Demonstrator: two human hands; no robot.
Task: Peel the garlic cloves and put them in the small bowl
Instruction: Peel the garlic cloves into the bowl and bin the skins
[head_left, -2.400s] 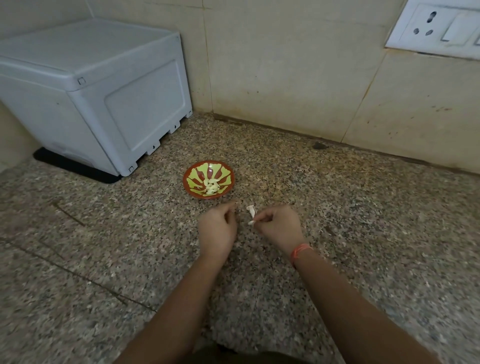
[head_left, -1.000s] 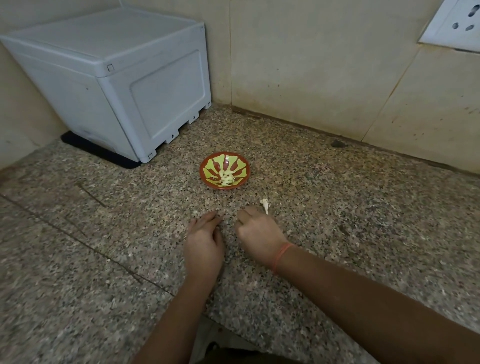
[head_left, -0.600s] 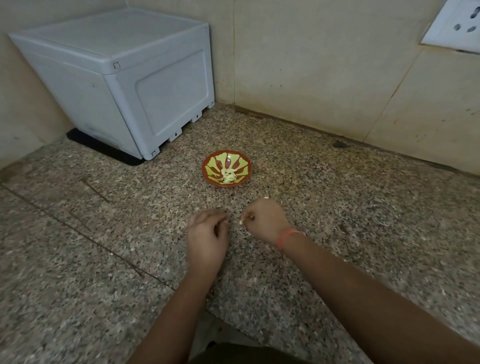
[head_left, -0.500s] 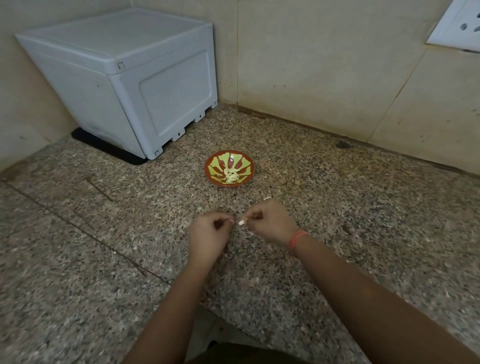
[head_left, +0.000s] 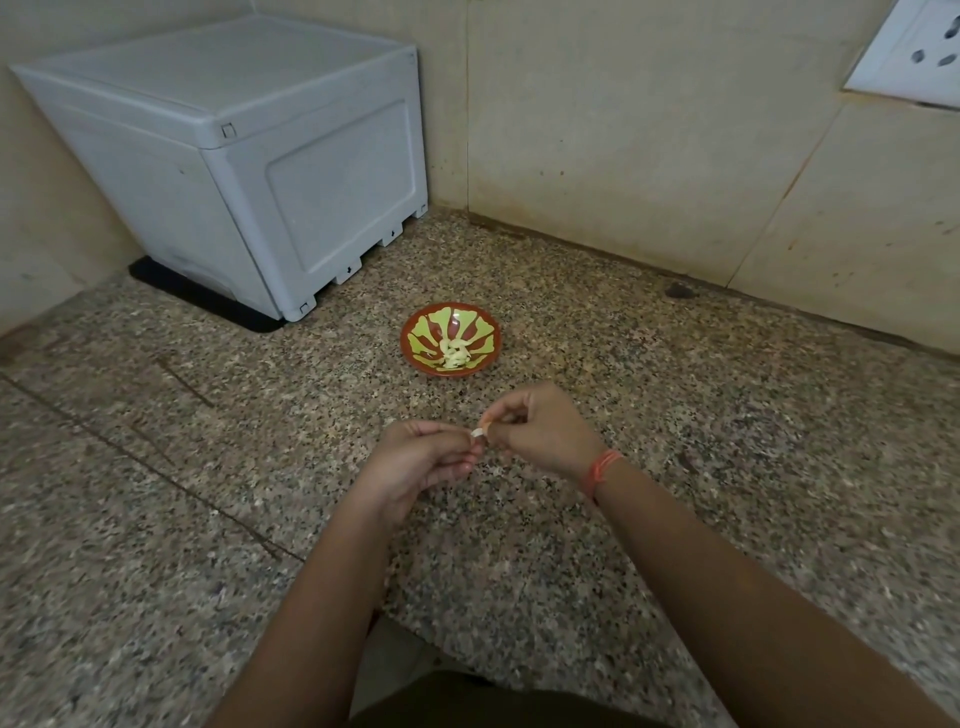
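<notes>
A small red bowl (head_left: 415, 335) with a green petal pattern sits on the granite counter, holding several pale peeled garlic cloves (head_left: 455, 355) at its centre. Just in front of it, both hands meet over the counter. A small white garlic clove (head_left: 479, 432) is pinched between the fingertips of my left hand (head_left: 415, 462) and my right hand (head_left: 540, 428). Most of the clove is hidden by the fingers. An orange thread band circles my right wrist.
A grey-white plastic box (head_left: 249, 156) on a black mat stands at the back left corner. Tiled walls run behind the counter, with a white socket plate (head_left: 914, 57) at upper right. The counter's front edge is cut out near my body.
The right hand picked the clove up off the counter near the bowl and brought it to the left hand. Both hands now pinch it together, slightly raised.
</notes>
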